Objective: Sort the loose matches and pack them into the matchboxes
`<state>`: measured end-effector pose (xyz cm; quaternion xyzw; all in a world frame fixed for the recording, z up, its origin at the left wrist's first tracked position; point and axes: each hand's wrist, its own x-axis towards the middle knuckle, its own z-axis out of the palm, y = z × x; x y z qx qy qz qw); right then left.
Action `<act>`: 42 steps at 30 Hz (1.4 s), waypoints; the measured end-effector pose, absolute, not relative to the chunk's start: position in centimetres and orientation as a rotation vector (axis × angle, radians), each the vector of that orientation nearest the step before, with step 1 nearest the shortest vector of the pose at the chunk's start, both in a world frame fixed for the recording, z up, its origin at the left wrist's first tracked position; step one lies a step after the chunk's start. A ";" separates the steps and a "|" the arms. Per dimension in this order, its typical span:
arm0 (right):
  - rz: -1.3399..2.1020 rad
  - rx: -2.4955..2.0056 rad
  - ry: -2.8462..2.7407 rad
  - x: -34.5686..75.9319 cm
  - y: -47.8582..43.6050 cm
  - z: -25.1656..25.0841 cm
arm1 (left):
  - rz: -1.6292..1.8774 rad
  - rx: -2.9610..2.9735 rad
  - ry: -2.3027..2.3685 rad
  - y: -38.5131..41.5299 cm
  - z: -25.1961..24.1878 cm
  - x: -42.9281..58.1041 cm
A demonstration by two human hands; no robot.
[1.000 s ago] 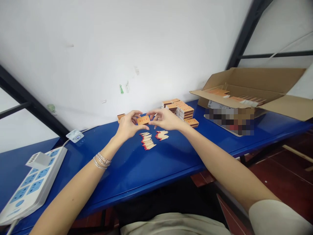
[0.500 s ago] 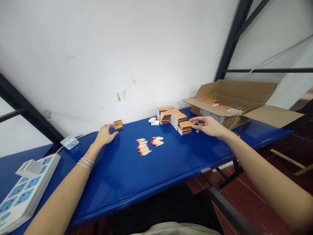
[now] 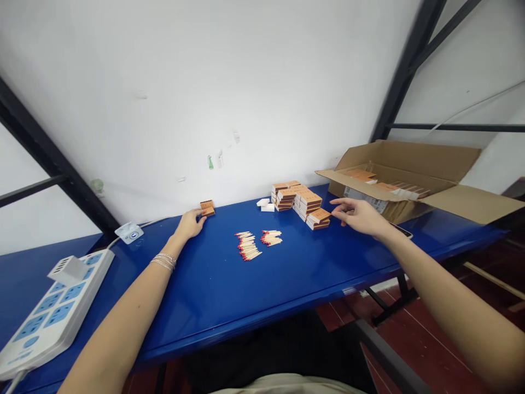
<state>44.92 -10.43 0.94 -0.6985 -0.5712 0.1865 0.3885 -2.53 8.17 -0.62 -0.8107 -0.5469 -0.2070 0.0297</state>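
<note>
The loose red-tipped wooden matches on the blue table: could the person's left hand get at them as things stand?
Probably yes: the left hand rests on the glossy blue table a short way to the left of the red-tipped wooden matches, and nothing stands between them.

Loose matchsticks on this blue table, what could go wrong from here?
The right hand sits close to the stacked matchboxes, so a careless brush might topple them. The loose red-tipped matchsticks lie uncovered on the glossy blue table and could scatter if bumped.
</note>
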 end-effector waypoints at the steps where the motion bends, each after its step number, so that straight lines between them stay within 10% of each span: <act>1: 0.449 -1.781 -1.472 44.9 -10.5 1.1 | -0.635 -2.507 -1.688 8.2 -0.6 -2.5; 12: -0.002 -1.763 -1.724 39.8 -11.3 3.3 | -0.598 -2.635 -1.837 5.7 1.7 -3.0; 32: 0.599 -1.298 -2.582 25.9 -3.6 2.6 | -0.125 -3.233 -1.848 1.4 4.9 -2.4; 42: -0.208 -1.970 -2.139 27.4 -1.0 1.7 | -0.268 -2.723 -1.743 3.0 3.7 -3.0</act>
